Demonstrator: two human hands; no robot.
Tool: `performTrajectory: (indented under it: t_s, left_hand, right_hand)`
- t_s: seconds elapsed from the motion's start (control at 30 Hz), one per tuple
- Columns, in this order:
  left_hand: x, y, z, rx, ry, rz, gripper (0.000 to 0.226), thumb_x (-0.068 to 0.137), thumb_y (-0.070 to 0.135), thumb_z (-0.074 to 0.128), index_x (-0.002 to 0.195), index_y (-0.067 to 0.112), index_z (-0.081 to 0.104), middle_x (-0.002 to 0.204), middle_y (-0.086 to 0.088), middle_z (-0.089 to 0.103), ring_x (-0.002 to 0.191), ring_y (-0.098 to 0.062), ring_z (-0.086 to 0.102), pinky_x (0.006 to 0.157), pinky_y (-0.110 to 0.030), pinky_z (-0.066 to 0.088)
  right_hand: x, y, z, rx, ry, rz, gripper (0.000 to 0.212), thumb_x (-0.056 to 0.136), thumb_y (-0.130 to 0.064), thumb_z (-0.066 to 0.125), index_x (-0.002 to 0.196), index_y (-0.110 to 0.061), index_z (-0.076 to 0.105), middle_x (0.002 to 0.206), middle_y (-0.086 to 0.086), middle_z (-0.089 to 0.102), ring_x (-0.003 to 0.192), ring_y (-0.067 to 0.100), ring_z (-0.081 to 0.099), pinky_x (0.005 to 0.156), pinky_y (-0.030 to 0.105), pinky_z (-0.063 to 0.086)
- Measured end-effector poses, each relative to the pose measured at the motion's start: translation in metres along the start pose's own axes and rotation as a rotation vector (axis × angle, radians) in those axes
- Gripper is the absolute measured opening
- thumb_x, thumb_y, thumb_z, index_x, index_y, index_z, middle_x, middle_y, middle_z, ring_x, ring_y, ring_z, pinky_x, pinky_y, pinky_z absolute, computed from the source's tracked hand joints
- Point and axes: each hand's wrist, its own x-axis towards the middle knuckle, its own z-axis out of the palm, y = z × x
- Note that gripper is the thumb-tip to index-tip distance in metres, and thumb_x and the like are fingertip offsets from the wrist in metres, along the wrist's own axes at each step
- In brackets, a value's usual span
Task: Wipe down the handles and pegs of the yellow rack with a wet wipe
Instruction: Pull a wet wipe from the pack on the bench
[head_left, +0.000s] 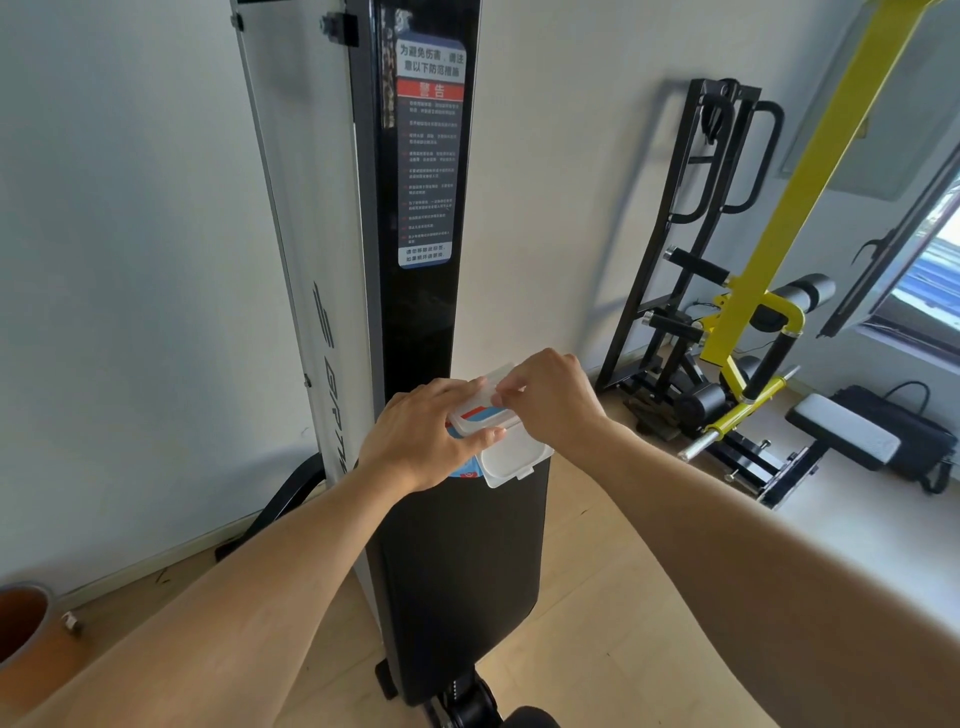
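Observation:
A pack of wet wipes (480, 415) lies on the black padded bench (457, 561) in front of me, its white plastic lid (514, 457) flipped open toward me. My left hand (426, 436) grips the pack from the left, thumb along its near edge. My right hand (550, 400) reaches over the pack's far side and pinches at the opening with its fingertips. The yellow rack (810, 171) stands far right, with black foam handles (779, 353) and a chrome-tipped yellow peg (727, 421) low down.
A tall black upright panel (421, 208) with a warning sticker rises just behind the bench. A black frame rack (696, 234) leans on the wall behind the yellow rack. A small padded bench (841, 431) and black bag (904, 436) lie right. An orange tub (26, 623) sits bottom left.

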Motion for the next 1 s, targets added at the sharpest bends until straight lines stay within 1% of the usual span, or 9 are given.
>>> performTrajectory:
  t_s: [0.13, 0.27, 0.4, 0.5, 0.57, 0.7, 0.87, 0.9, 1.0]
  left_hand:
    - [0.0, 0.001, -0.001, -0.012, -0.002, -0.011, 0.058, 0.086, 0.076, 0.044, 0.134, 0.044, 0.049, 0.132, 0.012, 0.059, 0.113, -0.013, 0.063, 0.098, -0.037, 0.053]
    - [0.001, 0.001, -0.002, -0.013, -0.02, -0.019, 0.058, 0.086, 0.077, 0.044, 0.132, 0.043, 0.051, 0.129, 0.014, 0.06, 0.109, -0.012, 0.063, 0.096, -0.035, 0.054]
    - [-0.001, 0.004, -0.004, 0.017, 0.015, 0.05, 0.052, 0.089, 0.07, 0.048, 0.131, 0.04, 0.05, 0.128, 0.01, 0.061, 0.11, -0.014, 0.064, 0.1, -0.035, 0.05]
    - [-0.002, 0.004, -0.005, 0.071, 0.055, 0.113, 0.054, 0.093, 0.065, 0.047, 0.138, 0.036, 0.049, 0.143, 0.006, 0.056, 0.127, -0.018, 0.056, 0.111, -0.034, 0.036]
    - [-0.004, 0.003, -0.003, 0.076, 0.04, 0.132, 0.058, 0.094, 0.066, 0.044, 0.142, 0.033, 0.049, 0.149, 0.007, 0.051, 0.133, -0.016, 0.053, 0.114, -0.032, 0.032]
    - [-0.004, 0.001, -0.001, 0.031, 0.042, 0.076, 0.062, 0.092, 0.07, 0.044, 0.14, 0.033, 0.05, 0.142, 0.011, 0.058, 0.125, -0.011, 0.059, 0.109, -0.026, 0.035]
    - [-0.007, 0.002, -0.001, -0.033, 0.073, 0.021, 0.068, 0.085, 0.073, 0.053, 0.138, 0.034, 0.037, 0.132, 0.01, 0.06, 0.118, -0.013, 0.061, 0.094, -0.031, 0.054]
    - [-0.008, 0.003, -0.001, -0.043, 0.079, 0.036, 0.07, 0.085, 0.071, 0.054, 0.14, 0.034, 0.033, 0.134, 0.009, 0.059, 0.119, -0.014, 0.06, 0.093, -0.032, 0.055]
    - [-0.008, 0.005, -0.003, -0.046, 0.045, 0.118, 0.073, 0.089, 0.066, 0.054, 0.151, 0.039, 0.025, 0.142, 0.012, 0.056, 0.125, -0.011, 0.057, 0.102, -0.035, 0.049]
  right_hand:
    - [0.003, 0.003, 0.002, 0.079, 0.004, 0.033, 0.018, 0.098, -0.023, 0.061, 0.102, -0.021, 0.078, 0.11, -0.006, 0.072, 0.088, 0.014, 0.066, 0.076, 0.018, 0.056]
    - [0.007, 0.002, -0.003, 0.36, 0.016, 0.145, 0.018, 0.101, -0.024, 0.056, 0.102, -0.019, 0.074, 0.101, -0.01, 0.067, 0.078, 0.008, 0.061, 0.06, 0.009, 0.045]
    - [0.013, 0.0, -0.009, 0.452, 0.127, 0.177, 0.017, 0.099, -0.021, 0.058, 0.099, -0.019, 0.074, 0.1, -0.009, 0.07, 0.088, 0.011, 0.062, 0.067, 0.018, 0.05]
    - [0.015, -0.008, -0.013, 0.39, 0.185, 0.128, 0.017, 0.101, -0.022, 0.055, 0.1, -0.019, 0.072, 0.097, -0.011, 0.067, 0.086, 0.011, 0.062, 0.064, 0.016, 0.047]
    - [0.018, -0.013, -0.014, 0.331, 0.212, 0.073, 0.017, 0.101, -0.025, 0.054, 0.099, -0.02, 0.07, 0.1, -0.009, 0.07, 0.088, 0.014, 0.064, 0.072, 0.025, 0.053]
    - [0.018, -0.023, -0.018, 0.231, 0.266, -0.011, 0.017, 0.103, -0.026, 0.05, 0.099, -0.022, 0.066, 0.103, -0.006, 0.072, 0.09, 0.017, 0.064, 0.077, 0.036, 0.056]
    - [0.021, -0.028, -0.025, 0.172, 0.303, -0.059, 0.018, 0.103, -0.025, 0.049, 0.1, -0.023, 0.066, 0.104, -0.007, 0.072, 0.088, 0.016, 0.064, 0.073, 0.031, 0.055]
    - [0.024, -0.027, -0.026, 0.168, 0.285, -0.045, 0.018, 0.103, -0.027, 0.049, 0.099, -0.023, 0.066, 0.104, -0.007, 0.072, 0.087, 0.016, 0.064, 0.072, 0.032, 0.056]
    - [0.029, -0.025, -0.028, 0.135, 0.214, -0.02, 0.019, 0.102, -0.036, 0.051, 0.097, -0.024, 0.066, 0.101, -0.006, 0.072, 0.084, 0.019, 0.064, 0.067, 0.032, 0.053]
